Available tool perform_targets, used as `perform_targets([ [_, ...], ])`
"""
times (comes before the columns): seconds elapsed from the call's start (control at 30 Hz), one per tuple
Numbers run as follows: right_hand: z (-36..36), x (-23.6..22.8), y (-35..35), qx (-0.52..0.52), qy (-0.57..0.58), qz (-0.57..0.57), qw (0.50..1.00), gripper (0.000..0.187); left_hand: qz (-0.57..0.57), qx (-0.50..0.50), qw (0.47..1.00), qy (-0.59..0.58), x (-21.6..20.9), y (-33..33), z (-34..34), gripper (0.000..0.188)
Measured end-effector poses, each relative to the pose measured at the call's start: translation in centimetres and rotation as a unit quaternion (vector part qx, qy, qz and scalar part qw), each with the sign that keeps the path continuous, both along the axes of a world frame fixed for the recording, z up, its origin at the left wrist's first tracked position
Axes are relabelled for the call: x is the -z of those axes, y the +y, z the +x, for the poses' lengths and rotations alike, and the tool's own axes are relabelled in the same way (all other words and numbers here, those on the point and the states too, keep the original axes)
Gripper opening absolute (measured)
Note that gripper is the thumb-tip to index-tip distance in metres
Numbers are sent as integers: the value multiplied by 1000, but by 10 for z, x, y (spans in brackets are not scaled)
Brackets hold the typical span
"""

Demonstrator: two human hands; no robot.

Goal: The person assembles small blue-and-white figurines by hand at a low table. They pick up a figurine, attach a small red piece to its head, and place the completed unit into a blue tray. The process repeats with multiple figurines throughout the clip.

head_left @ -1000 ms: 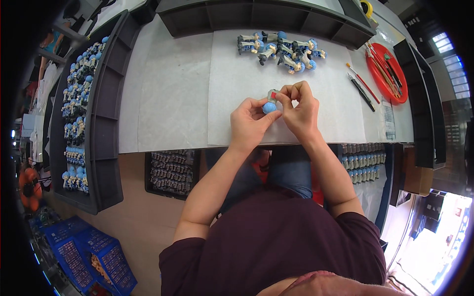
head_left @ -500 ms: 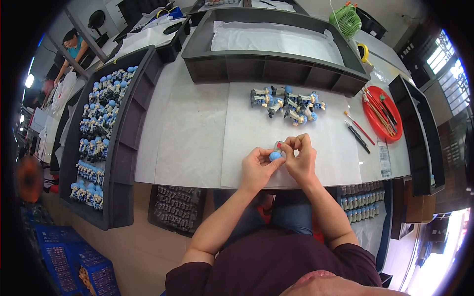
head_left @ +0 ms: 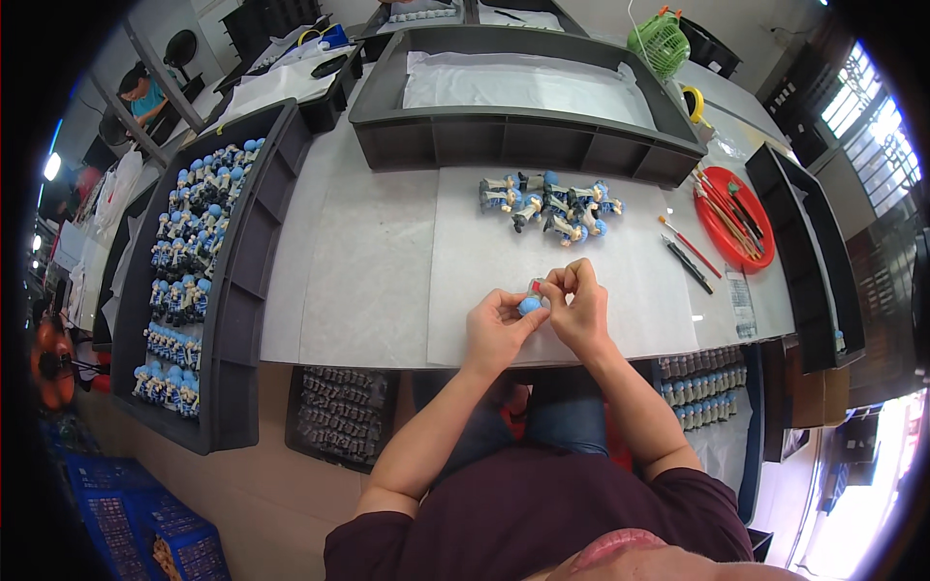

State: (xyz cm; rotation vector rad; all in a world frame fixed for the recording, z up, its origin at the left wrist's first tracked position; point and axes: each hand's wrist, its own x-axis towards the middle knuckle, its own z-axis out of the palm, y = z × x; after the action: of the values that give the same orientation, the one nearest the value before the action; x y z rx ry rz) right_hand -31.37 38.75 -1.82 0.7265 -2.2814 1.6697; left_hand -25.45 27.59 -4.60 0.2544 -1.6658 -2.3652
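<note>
Over the near part of the white-covered table, my left hand [head_left: 494, 331] is closed around a small figurine [head_left: 529, 306] whose light blue, rounded head shows between the fingers. Most of its body is hidden by my fingers. Close against it, my right hand [head_left: 581, 308] is closed in a pinch at the figurine. A small greyish piece with a red middle [head_left: 536, 287] shows at the right fingertips; what exactly those fingers grip is too small to tell. Beyond my hands lies a group of blue-headed figurines [head_left: 552, 205], mostly on their sides.
Several rows of figurines fill a dark bin [head_left: 237, 281] at left. A large grey tray [head_left: 523, 140] lined with white sheet stands behind. On the right are a red dish [head_left: 712, 228] of brushes, a black pen-like tool [head_left: 686, 263], a red-handled brush [head_left: 693, 248] and another dark tray [head_left: 819, 261].
The view has shifted slightly. Both hands keep their hold on the figurine, with little visible movement between them. The person in the far left background has drawn an arm in.
</note>
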Motion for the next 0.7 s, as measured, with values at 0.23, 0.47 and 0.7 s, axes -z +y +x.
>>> perform_targets([
  [0.23,-2,3,2,-4,-13,16,1000,27,-41,-7,999,-11,2,1,-1,22],
  [0.47,2,4,0,-32,13,-14,999,25,-24,4,1000,-17,-3,-1,0,22],
  [0.7,1,11,5,-27,2,11,1000,27,-49,8,999,-18,6,2,1,23],
])
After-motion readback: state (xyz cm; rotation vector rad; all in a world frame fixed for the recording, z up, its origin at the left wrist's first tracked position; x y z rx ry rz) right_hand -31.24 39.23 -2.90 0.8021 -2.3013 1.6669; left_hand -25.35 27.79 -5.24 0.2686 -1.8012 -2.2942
